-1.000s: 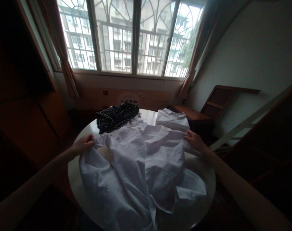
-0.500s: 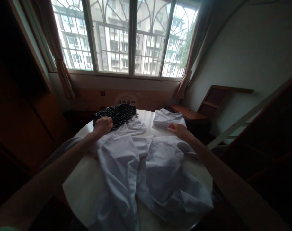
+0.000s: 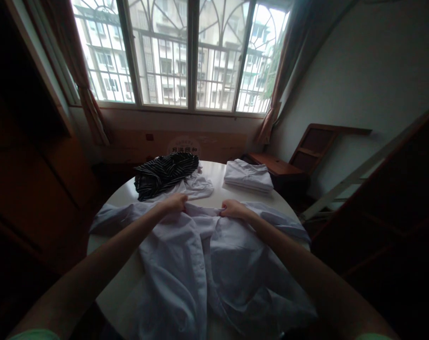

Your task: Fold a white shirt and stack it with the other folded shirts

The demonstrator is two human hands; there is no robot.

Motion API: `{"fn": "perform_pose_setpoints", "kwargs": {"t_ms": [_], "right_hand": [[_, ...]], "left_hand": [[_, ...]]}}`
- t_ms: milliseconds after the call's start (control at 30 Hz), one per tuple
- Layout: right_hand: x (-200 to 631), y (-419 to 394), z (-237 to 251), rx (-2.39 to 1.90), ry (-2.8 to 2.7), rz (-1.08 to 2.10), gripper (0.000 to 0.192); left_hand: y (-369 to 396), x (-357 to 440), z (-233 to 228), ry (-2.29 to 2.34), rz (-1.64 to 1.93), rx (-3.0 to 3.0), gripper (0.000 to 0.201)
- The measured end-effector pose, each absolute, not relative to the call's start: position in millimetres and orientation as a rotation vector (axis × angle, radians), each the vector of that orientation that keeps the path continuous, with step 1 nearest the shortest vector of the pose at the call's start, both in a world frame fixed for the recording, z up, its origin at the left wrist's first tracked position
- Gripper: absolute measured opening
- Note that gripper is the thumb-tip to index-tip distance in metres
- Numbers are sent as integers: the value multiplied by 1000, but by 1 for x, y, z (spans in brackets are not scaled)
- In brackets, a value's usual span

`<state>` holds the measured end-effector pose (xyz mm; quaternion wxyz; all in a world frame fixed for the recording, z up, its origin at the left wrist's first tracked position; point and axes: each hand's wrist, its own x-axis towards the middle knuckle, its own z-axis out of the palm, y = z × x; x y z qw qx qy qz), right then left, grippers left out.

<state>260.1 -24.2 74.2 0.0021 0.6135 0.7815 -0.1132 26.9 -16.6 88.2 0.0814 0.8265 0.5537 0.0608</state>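
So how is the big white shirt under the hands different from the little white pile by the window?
The spread white shirt lies open and rumpled, both hands gripping it; the folded white garment is a neat, smaller stack, untouched. Both are white cloth on the round table.

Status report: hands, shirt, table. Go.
Left hand and right hand both gripping the white shirt near its collar. Shirt spread open on the round table. Striped garment and folded shirt lie beyond, apart.

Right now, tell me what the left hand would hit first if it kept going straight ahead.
Probably the crumpled white garment just beyond the left hand, with the striped garment behind it; depth is hard to judge.
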Motion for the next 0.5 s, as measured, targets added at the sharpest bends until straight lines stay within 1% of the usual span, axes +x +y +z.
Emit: {"fn": "perform_pose_setpoints", "kwargs": {"t_ms": [67,133,200,233,267,300,367,400,433,467,500], "right_hand": [[258,-29,90,2076,2516,-239,25],[256,-38,107,2382,2622,57,30],[256,-51,120,2543,2750,332,32],[258,-56,123,2526,2791,371,32],[260,-61,124,2434,2815,306,31],[262,-63,123,2283,2815,153,29],[268,-62,116,1939,2708,-241,22],[271,-59,112,1822,2635,-381,22],[273,-54,107,1780,2581,-450,23],[274,-48,103,1811,2553,-452,25],[274,-42,99,1895,2540,-406,26]], "left_hand": [[-28,26,94,1784,458,2524,15],[-41,25,97,1900,871,2592,20],[-53,23,96,1874,1144,2672,17],[-56,22,95,1822,1149,2711,14],[-59,21,93,1780,1082,2727,14],[-60,20,92,1738,942,2724,18],[-57,20,89,1655,546,2650,36],[-55,21,88,1634,378,2594,45],[-52,22,87,1632,275,2549,51],[-48,24,85,1654,251,2527,54],[-45,26,84,1693,301,2527,53]]}}
